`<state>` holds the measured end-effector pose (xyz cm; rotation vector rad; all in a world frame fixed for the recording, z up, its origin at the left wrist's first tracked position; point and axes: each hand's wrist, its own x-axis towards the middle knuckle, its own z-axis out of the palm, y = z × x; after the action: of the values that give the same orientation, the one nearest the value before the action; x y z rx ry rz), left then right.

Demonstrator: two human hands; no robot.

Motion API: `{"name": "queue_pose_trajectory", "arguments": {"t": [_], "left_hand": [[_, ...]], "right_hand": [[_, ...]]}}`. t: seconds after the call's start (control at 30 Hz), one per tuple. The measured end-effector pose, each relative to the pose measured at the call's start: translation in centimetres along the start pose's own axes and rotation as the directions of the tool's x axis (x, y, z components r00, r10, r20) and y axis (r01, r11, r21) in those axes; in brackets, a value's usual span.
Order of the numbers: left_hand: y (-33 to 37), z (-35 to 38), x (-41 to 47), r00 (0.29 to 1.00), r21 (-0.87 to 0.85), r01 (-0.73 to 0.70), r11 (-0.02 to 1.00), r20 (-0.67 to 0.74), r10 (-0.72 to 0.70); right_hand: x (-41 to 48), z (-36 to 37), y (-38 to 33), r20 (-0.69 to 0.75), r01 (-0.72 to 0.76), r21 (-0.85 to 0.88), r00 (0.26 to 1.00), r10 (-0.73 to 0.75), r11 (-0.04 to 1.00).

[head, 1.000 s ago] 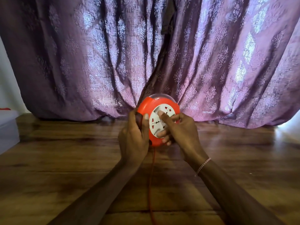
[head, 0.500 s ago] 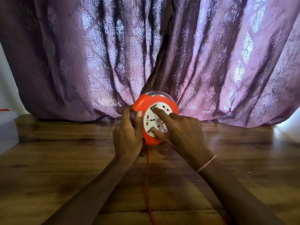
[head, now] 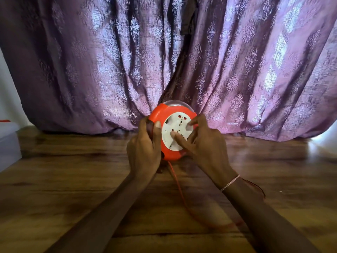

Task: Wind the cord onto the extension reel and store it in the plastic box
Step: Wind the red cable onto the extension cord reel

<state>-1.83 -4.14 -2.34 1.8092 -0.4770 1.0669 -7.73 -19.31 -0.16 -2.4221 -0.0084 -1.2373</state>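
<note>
From my end, the extension reel (head: 158,113) stands on edge in the middle of the view, in front of the purple curtain (head: 237,70), with its white socket face (head: 175,125) turned toward me. The left hand (head: 144,148) has a closed grip on the reel's left rim, fingers wrapped behind it and thumb laid over the front edge. The right hand (head: 206,147) has a bent-fingered grip at the face, with the thumb tip near its centre and a curled forefinger at its upper right edge (the other fingers are hidden behind the hand). I cannot tell whether the reel rests on the wooden floor (head: 63,179) or is held just off it. The orange cord (head: 179,190) leaves the bottom of the reel and trails over the floor toward me, passing under the right forearm. The plastic box (head: 8,145) sits at the far left edge, well apart from the reel. A thin bracelet (head: 230,183) circles the right wrist.
</note>
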Motion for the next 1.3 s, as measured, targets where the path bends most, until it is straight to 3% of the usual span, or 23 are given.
{"name": "queue_pose_trajectory", "arguments": {"t": [0.07, 0.13, 0.23, 0.37, 0.43, 0.5, 0.57, 0.6, 0.63, 0.67, 0.7, 0.73, 0.77, 0.8, 0.83, 0.87, 0.9, 0.93, 0.97, 1.07, 1.17, 1.3], "left_hand": [[-0.2, -0.1, 0.2, 1.0, -0.023, 0.012, 1.0, -0.019, -0.012], [-0.4, -0.1, 0.3, 0.999, -0.041, 0.018, 0.999, -0.027, -0.019], [-0.5, -0.1, 0.3, 1.0, -0.045, 0.013, 0.999, -0.027, -0.014], [-0.1, -0.2, 0.0, 1.0, -0.035, -0.023, 0.999, 0.004, 0.023], [0.1, -0.1, -0.1, 0.999, -0.024, -0.043, 0.999, 0.031, 0.044], [0.1, -0.1, -0.1, 0.996, -0.004, -0.071, 0.997, 0.057, 0.071], [0.3, -0.2, -0.2, 0.993, 0.005, -0.098, 0.995, 0.067, 0.098], [0.3, -0.3, -0.2, 0.992, 0.008, -0.108, 0.994, 0.067, 0.107], [0.3, -0.2, -0.2, 0.991, 0.016, -0.115, 0.993, 0.066, 0.113], [0.3, -0.2, -0.3, 0.991, 0.025, -0.116, 0.993, 0.064, 0.115], [0.3, -0.1, -0.3, 0.992, 0.032, -0.113, 0.993, 0.062, 0.111], [0.3, 0.0, -0.3, 0.993, 0.035, -0.107, 0.994, 0.058, 0.105], [0.3, 0.0, -0.3, 0.994, 0.038, -0.099, 0.994, 0.052, 0.097], [0.3, 0.0, -0.3, 0.995, 0.037, -0.087, 0.996, 0.046, 0.085], [0.3, 0.0, -0.2, 0.997, 0.031, -0.072, 0.997, 0.039, 0.07], [0.1, -0.1, -0.2, 0.998, 0.023, -0.055, 0.998, 0.033, 0.055], [-0.1, -0.1, -0.1, 0.999, 0.019, -0.042, 0.999, 0.027, 0.042], [-0.2, -0.2, 0.0, 0.999, 0.019, -0.033, 0.999, 0.023, 0.033], [-0.4, -0.2, 0.1, 0.999, 0.02, -0.026, 0.999, 0.02, 0.025], [-0.5, -0.3, 0.1, 1.0, -0.004, -0.012, 1.0, 0.009, 0.012], [-0.4, -0.3, 0.1, 1.0, -0.026, -0.001, 1.0, 0.004, 0.001], [-0.2, -0.3, -0.2, 0.999, -0.02, -0.025, 0.999, 0.039, 0.026]], "right_hand": [[0.0, -0.5, 0.5, 0.021, 0.286, -0.245, 0.957, -0.29, 0.926], [0.0, -0.8, 0.3, 0.065, 0.426, -0.362, 0.899, -0.434, 0.829], [-0.1, -0.6, -0.1, 0.11, 0.481, -0.415, 0.869, -0.482, 0.772], [-0.1, -0.7, -0.1, 0.067, 0.445, -0.469, 0.88, -0.471, 0.763], [-0.3, -0.2, -0.2, 0.05, 0.355, -0.414, 0.928, -0.369, 0.838], [-0.5, 0.6, -0.3, 0.042, 0.181, -0.287, 0.983, -0.176, 0.941], [-0.7, 0.9, -0.8, 0.008, -0.058, -0.071, 0.998, 0.059, 0.996], [-0.5, 0.9, -1.3, 0.028, -0.209, 0.115, 0.978, 0.208, 0.971], [-0.3, 0.9, -1.8, 0.113, -0.39, 0.348, 0.92, 0.375, 0.853], [-0.2, 0.8, -2.4, 0.256, -0.54, 0.559, 0.835, 0.488, 0.629], [-0.1, 0.7, -2.7, 0.381, -0.619, 0.663, 0.763, 0.522, 0.421], [0.0, 0.6, -2.7, 0.437, -0.644, 0.691, 0.734, 0.521, 0.327], [0.1, 0.4, -2.7, 0.448, -0.647, 0.688, 0.734, 0.51, 0.327], [0.1, 0.4, -2.4, 0.411, -0.62, 0.668, 0.769, 0.49, 0.412], [0.1, 0.4, -1.9, 0.33, -0.547, 0.587, 0.835, 0.441, 0.597], [0.0, 0.3, -1.1, 0.218, -0.397, 0.403, 0.917, 0.335, 0.825], [0.0, 0.2, -0.3, 0.115, -0.2, 0.142, 0.976, 0.185, 0.969], [-0.1, 0.0, 0.3, 0.059, -0.013, -0.07, 0.998, 0.017, 0.997], [-0.1, -0.2, 0.5, 0.054, 0.129, -0.168, 0.991, -0.122, 0.977], [-0.2, -0.5, 0.1, 0.116, 0.377, -0.273, 0.926, -0.359, 0.885], [-0.2, -0.7, 0.2, 0.195, 0.49, -0.349, 0.872, -0.45, 0.799], [-0.1, -1.0, 0.2, 0.14, 0.459, -0.415, 0.885, -0.443, 0.785]]}}
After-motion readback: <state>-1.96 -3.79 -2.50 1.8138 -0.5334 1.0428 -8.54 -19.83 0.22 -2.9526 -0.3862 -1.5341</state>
